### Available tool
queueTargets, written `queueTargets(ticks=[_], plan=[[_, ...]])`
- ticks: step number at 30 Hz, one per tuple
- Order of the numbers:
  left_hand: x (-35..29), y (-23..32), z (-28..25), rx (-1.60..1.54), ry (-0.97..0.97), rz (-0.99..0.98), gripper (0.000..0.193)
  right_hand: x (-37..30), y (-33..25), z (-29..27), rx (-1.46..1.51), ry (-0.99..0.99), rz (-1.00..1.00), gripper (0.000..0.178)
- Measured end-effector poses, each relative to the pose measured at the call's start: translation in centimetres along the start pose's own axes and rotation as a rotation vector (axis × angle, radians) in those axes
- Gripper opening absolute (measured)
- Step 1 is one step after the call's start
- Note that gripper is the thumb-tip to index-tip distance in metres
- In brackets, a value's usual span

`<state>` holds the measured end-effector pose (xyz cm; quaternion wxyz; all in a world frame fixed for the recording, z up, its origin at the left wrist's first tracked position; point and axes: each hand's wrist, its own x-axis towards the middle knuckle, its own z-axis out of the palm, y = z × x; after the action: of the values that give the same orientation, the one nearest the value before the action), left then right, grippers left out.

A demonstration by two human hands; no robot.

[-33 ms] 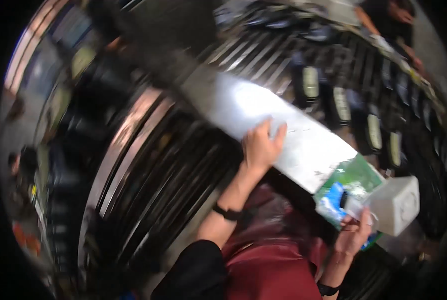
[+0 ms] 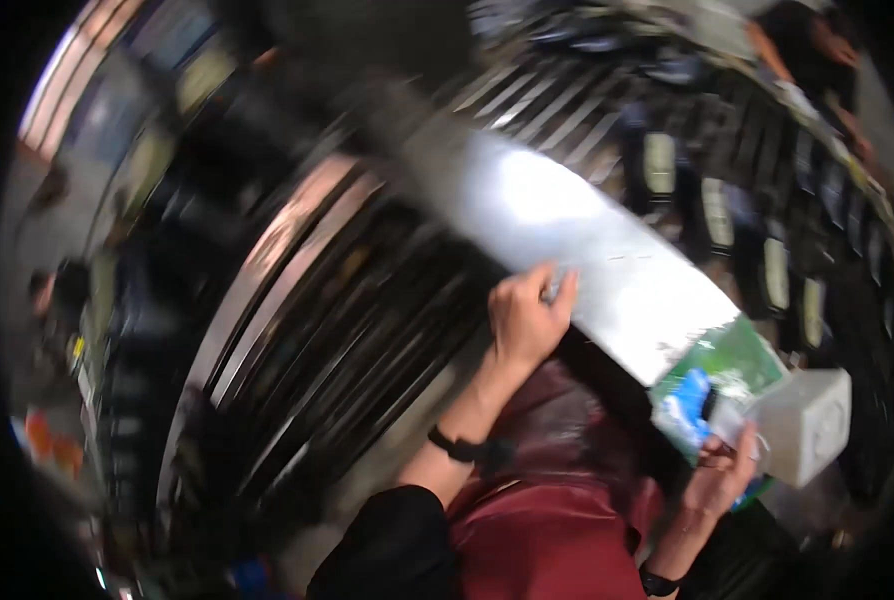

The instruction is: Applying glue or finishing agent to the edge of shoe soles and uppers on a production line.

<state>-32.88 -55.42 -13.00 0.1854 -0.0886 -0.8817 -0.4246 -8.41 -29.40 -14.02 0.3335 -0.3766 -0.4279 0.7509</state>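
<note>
Fingers curled, the right hand [image 2: 722, 482] is at a whitish, translucent, film-like piece [image 2: 730, 424] beside a white, boxy container [image 2: 817, 430]; blur hides whether it grips. The piece looks light, soft, best held by an edge. Over a glossy white board's [image 2: 657, 300] near edge, the left hand [image 2: 529, 318] apparently pinches a small, grey object [image 2: 553, 288], mostly hidden, probably stiff, best gripped by its sides. Beyond, dark slats [image 2: 537, 97] blur.

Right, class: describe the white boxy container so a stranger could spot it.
Follow the long white panel slanting across the middle to its green-and-blue lower-right end. Just beyond, beside the right hand, is the white boxy container. Unlike the panel, it is blocky, with a round mark on one face.
</note>
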Motion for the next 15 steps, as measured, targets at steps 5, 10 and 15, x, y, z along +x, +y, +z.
queueTargets(ticks=[5, 10, 15], plan=[[-10.3, -6.2, -23.2, 0.848, 0.500, 0.061, 0.016, 0.8, -0.8, -3.3, 0.017, -0.044, 0.043, 0.036], [-21.1, -14.6, -53.1, 1.568, 0.240, -0.498, 0.053, 0.0, -1.0, -4.9, 0.077, -0.134, 0.080, 0.032], [-22.3, -5.1, -51.2, 0.160, 0.277, -0.506, 0.045, -1.9, -3.2, -2.7, 0.045, -0.037, -0.169, 0.023]])
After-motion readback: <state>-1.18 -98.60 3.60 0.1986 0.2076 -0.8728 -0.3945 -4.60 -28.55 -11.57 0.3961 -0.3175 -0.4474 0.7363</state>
